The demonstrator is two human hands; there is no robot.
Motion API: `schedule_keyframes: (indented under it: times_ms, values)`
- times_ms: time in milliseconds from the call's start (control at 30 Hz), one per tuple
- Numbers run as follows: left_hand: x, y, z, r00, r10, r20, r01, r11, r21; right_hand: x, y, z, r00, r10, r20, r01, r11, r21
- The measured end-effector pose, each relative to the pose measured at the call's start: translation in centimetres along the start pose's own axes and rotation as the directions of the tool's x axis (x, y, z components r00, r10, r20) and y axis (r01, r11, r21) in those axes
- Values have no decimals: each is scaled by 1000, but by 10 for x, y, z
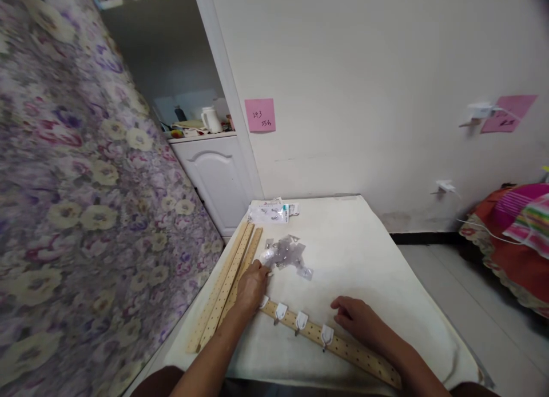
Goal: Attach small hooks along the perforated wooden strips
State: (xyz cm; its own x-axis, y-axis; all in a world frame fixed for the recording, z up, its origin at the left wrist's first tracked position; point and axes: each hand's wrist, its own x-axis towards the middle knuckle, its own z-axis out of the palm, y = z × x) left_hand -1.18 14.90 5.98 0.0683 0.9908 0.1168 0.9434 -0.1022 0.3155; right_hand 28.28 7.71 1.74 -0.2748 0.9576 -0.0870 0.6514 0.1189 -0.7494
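Note:
My left hand [252, 285] reaches forward to the near left edge of a pile of small clear plastic pieces [285, 251]. Its fingers are closed near a shiny bit of crumpled clear plastic [267, 255]; what lies in the grip is hidden. My right hand [354, 317] hovers over or rests at the right part of a perforated wooden strip [355, 354], fingers loosely bent, thumb apart, nothing in it. Along that strip sit several white hooks, among them one white hook [327, 334] nearest the right hand. The strip's left end is partly behind my left hand.
More perforated wooden strips [227, 277] lie lengthwise at the table's left side. A clear package [269, 214] is at the far edge of the cloth-covered table [343, 231]. A floral curtain [107, 214] hangs at left; a white cabinet [218, 179] stands behind.

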Motion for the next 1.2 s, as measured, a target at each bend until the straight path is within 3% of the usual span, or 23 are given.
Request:
schedule_keyframes:
  times_ms: [233, 333, 400, 467, 533, 667, 800, 900, 1067, 1200]
  values:
    - [-20, -3, -15, 982, -15, -189, -10, 991, -134, 2, -3, -4, 999, -12, -34, 13, 1000, 25]
    - [-38, 8, -17, 973, -65, -223, -3, 957, -289, 1, -11, -10, 995, -53, -79, 60, 993, 102]
    - [-54, 25, -12, 978, -127, -165, 5, 806, -591, -3, -21, -13, 988, -96, -118, 117, 976, 185]
    - [-71, 47, -2, 992, -124, -3, 69, 570, -819, -8, -32, -14, 975, -170, -142, 202, 943, 265]
    - [-88, 69, 12, 989, -84, 119, 143, 397, -907, -14, -42, -12, 957, -257, -132, 287, 900, 328]
    - [-112, 100, 36, 971, -27, 236, 235, 257, -937, -25, -50, -4, 928, -367, -58, 359, 845, 397]
    - [-123, 111, 46, 962, -51, 269, 274, 214, -938, -35, -46, -5, 918, -396, -6, 370, 851, 373]
    - [-124, 118, 48, 962, -29, 272, 271, 239, -932, -44, -41, -11, 916, -402, -2, 374, 852, 365]
    - [-118, 138, 45, 969, 47, 243, 217, 317, -923, -53, -36, -26, 916, -398, -43, 387, 855, 346]
    - [-117, 152, 43, 968, 78, 240, 205, 313, -927, -54, -32, -34, 941, -320, -112, 339, 880, 333]
